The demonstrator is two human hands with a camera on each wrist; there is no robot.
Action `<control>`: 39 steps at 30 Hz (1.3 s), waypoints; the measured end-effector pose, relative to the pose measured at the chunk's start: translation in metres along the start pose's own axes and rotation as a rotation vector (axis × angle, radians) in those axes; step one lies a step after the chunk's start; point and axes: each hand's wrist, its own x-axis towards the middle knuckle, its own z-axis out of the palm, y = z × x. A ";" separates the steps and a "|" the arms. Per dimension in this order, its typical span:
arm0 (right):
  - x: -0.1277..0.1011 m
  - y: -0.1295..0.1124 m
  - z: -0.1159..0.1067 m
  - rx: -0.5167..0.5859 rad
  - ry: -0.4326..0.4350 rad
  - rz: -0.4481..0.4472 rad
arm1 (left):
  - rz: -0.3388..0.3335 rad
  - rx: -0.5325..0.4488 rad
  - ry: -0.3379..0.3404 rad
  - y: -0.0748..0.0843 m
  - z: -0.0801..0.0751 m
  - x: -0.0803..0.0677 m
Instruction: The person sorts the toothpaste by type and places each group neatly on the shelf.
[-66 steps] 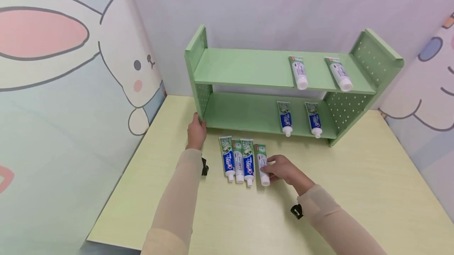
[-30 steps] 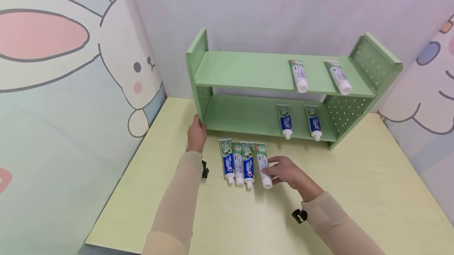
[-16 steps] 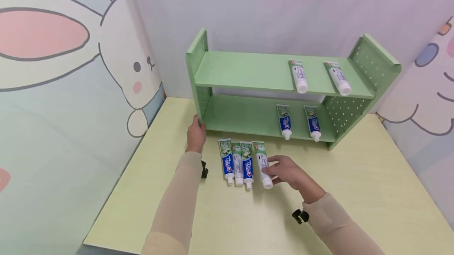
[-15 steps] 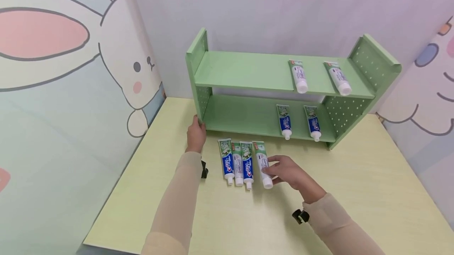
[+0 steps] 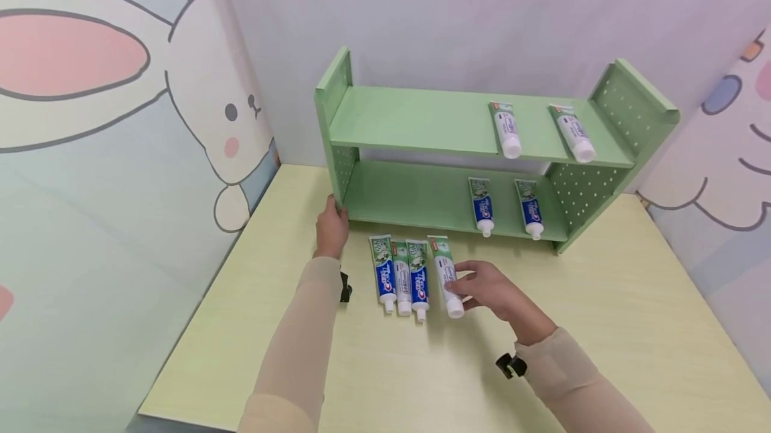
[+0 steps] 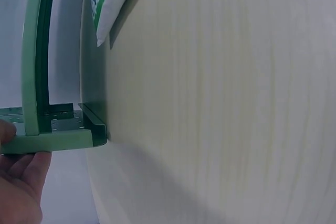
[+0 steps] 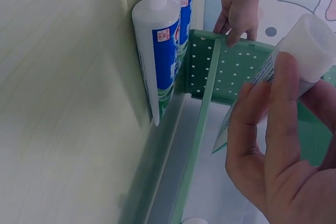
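Observation:
My right hand [image 5: 490, 291] pinches a white-and-green toothpaste tube [image 5: 444, 271] between thumb and fingers, cap end toward me. In the right wrist view the held tube's white cap [image 7: 315, 38] sticks out past the fingertips, and the tube is raised and tilted. Left of it on the table, a white-and-green tube [image 5: 402, 284] lies between two blue-and-green toothpaste tubes [image 5: 383, 276], caps toward me. My left hand [image 5: 331, 227] grips the lower front of the left side panel [image 5: 333, 122] of a green two-tier shelf; its thumb and fingers straddle the panel [image 6: 58, 141] in the left wrist view.
On the upper shelf board [image 5: 415, 115] two white-and-green tubes [image 5: 506, 130] lie toward the right. The lower board [image 5: 409, 195] carries two blue-and-green tubes [image 5: 481, 207], also on the right. The pale wood table [image 5: 241, 332] stretches around, with cartoon-printed walls behind and beside.
My right hand has lifted the white-and-green tube slightly off the table, its far end rising toward the shelf. The left hand keeps its grip on the panel.

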 end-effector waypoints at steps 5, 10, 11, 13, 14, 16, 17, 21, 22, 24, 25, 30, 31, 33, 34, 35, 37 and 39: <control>-0.002 -0.003 -0.001 -0.004 -0.004 -0.014 | 0.002 -0.013 -0.006 0.000 0.000 0.000; -0.004 -0.005 -0.002 0.000 -0.014 -0.030 | -0.005 -0.009 -0.009 0.000 0.000 -0.001; -0.004 -0.005 -0.002 -0.001 -0.016 -0.033 | -0.007 -0.006 -0.009 0.000 0.000 -0.001; -0.005 -0.007 -0.002 0.001 -0.010 -0.035 | -0.007 -0.002 -0.008 0.000 0.000 -0.001; -0.005 -0.007 -0.002 0.002 -0.008 -0.036 | -0.007 0.000 -0.008 0.000 0.000 -0.001; -0.005 -0.008 -0.002 0.007 -0.006 -0.038 | -0.004 0.001 -0.007 0.000 0.000 -0.002; -0.006 -0.008 -0.002 0.009 -0.005 -0.040 | -0.003 0.002 -0.006 0.000 -0.001 -0.002; -0.007 -0.010 -0.003 0.012 -0.008 -0.049 | 0.002 0.005 0.000 0.000 -0.001 -0.002; -0.008 -0.010 -0.003 0.010 -0.006 -0.051 | 0.002 0.001 -0.001 0.000 -0.001 -0.002; -0.010 -0.012 -0.003 0.003 -0.001 -0.052 | 0.001 -0.006 -0.007 0.000 -0.001 -0.003; -0.010 -0.012 -0.003 -0.001 0.001 -0.051 | 0.000 -0.011 -0.010 0.000 0.000 -0.003; -0.014 -0.017 -0.004 -0.013 0.003 -0.047 | -0.006 -0.020 -0.019 -0.002 0.001 -0.003; -0.015 -0.017 -0.005 -0.014 0.004 -0.048 | -0.005 -0.019 -0.018 -0.002 0.001 -0.003; -0.015 -0.019 -0.006 -0.016 0.004 -0.053 | -0.002 -0.014 -0.018 -0.002 0.000 -0.003; -0.016 -0.020 -0.006 -0.016 0.003 -0.056 | -0.001 -0.013 -0.017 -0.001 0.000 -0.003; -0.016 -0.021 -0.007 -0.018 0.003 -0.060 | -0.001 -0.010 -0.017 -0.001 0.000 -0.003; -0.016 -0.022 -0.008 -0.016 -0.002 -0.069 | -0.001 -0.011 -0.016 0.000 -0.001 -0.002; -0.017 -0.024 -0.009 -0.014 -0.008 -0.079 | -0.002 -0.009 -0.015 0.000 -0.002 -0.002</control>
